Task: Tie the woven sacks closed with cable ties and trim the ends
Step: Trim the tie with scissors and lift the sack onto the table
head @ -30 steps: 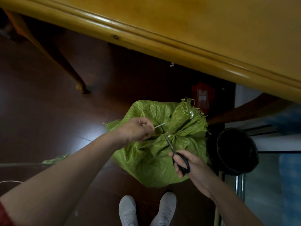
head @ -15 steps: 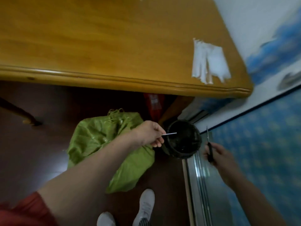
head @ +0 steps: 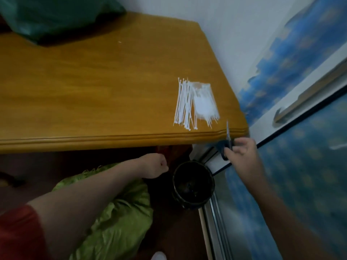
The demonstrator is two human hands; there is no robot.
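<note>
A green woven sack [head: 120, 224] lies on the dark floor under my left forearm. My left hand [head: 155, 166] is curled into a fist just left of the black bin [head: 193, 182]; no tie end shows in it. My right hand [head: 242, 152] grips black-handled scissors [head: 227, 141] with the blades pointing up, at the front right corner of the wooden table [head: 93, 141]. A loose bundle of white cable ties [head: 187, 104] lies on the table near that corner, partly on a clear packet.
A dark green bag [head: 56, 17] sits at the back left of the table. A metal door track [head: 214, 228] runs along the floor right of the bin, beside a blue patterned wall. A white shoe tip [head: 158, 257] shows at the bottom.
The scissors left the sack's neck and rose to the table corner. My left hand carried the cut tie end towards the bin; the white end no longer shows. The view swung up and right.
</note>
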